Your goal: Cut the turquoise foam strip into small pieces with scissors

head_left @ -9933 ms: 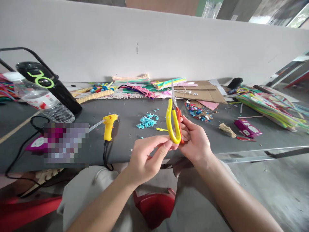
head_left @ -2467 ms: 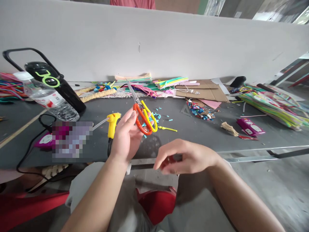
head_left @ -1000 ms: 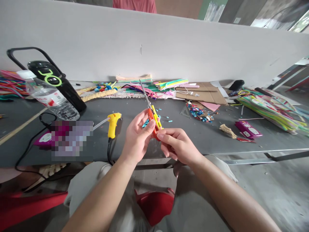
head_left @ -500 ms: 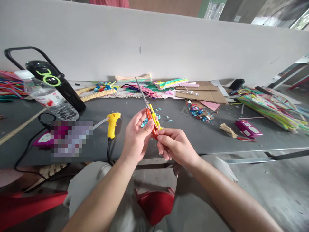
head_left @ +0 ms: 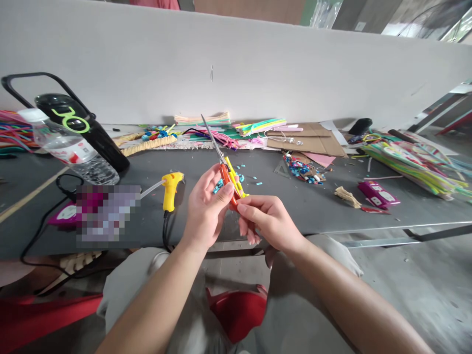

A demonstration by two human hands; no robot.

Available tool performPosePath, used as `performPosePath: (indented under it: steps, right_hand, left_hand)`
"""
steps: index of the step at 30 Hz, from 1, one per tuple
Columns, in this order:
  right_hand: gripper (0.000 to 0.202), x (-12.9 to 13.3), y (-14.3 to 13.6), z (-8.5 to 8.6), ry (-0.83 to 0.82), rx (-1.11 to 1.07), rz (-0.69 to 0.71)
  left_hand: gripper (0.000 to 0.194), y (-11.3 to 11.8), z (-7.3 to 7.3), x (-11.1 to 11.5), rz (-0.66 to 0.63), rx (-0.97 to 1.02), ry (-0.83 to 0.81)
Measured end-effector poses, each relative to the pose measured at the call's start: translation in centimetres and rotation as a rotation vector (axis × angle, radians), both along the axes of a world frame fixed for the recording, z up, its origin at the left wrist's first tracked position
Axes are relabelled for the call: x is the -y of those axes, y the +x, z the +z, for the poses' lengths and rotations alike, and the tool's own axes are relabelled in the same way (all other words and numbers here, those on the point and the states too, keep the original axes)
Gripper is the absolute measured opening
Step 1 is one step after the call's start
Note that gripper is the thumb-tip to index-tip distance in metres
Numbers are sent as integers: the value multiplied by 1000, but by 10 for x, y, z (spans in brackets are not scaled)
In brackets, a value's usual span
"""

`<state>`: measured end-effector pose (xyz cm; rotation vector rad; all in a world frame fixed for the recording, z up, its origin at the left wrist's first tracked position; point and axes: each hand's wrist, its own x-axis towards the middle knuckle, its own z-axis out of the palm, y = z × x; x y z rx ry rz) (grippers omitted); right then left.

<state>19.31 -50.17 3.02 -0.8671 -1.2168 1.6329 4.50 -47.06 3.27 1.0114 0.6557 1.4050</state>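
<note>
A pair of scissors (head_left: 224, 173) with orange-red handles and long metal blades is held over the table, its tip pointing up and away to the left. My left hand (head_left: 207, 209) is closed round the handles, thumb on top. At the handle end, my right hand (head_left: 267, 216) pinches with thumb and forefinger while its other fingers curl below. Just behind the handles shows a yellow, stick-like thing (head_left: 236, 178), partly hidden; whether it is held or lies on the table I cannot tell. Small blue cut pieces (head_left: 240, 178) are scattered on the table beyond my hands.
A yellow glue gun (head_left: 171, 191) with a cord stands left of my hands. Further left are a water bottle (head_left: 79, 152) and a black flask (head_left: 92, 135). Bundles of pipe cleaners (head_left: 413, 162), cardboard (head_left: 306, 140) and a purple pack (head_left: 378, 194) lie back and right.
The scissors and both hands have shifted very slightly left in the picture, along with the whole scene. The hold on the scissors looks the same.
</note>
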Motion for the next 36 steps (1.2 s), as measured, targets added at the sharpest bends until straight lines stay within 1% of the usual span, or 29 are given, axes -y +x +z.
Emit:
performPosePath:
  steps: [4, 11, 15, 20, 24, 28, 34, 36]
  right_hand:
    - [22, 0, -1, 0, 28, -9, -13]
    - [15, 1, -3, -2, 26, -18, -45]
    - [18, 0, -2, -2, 22, -11, -37]
    - [26, 0, 0, 1, 32, 32, -27]
    - [26, 0, 0, 1, 54, 0, -14]
    - [24, 1, -1, 0, 49, -10, -42]
    - [23, 1, -2, 2, 46, 17, -85]
    - [24, 1, -1, 1, 58, 32, -78]
  left_hand:
    - [48, 0, 0, 0, -16, 14, -14]
    - [47, -1, 1, 0, -26, 12, -30]
    - [47, -1, 2, 0, -26, 12, -22]
    - [49, -1, 3, 1, -9, -3, -13]
    - [47, 0, 2, 1, -13, -7, -8]
    - [47, 0, 1, 1, -7, -12, -9]
    - [48, -1, 1, 2, 6, -20, -16]
    - [49, -1, 3, 2, 9, -14, -18]
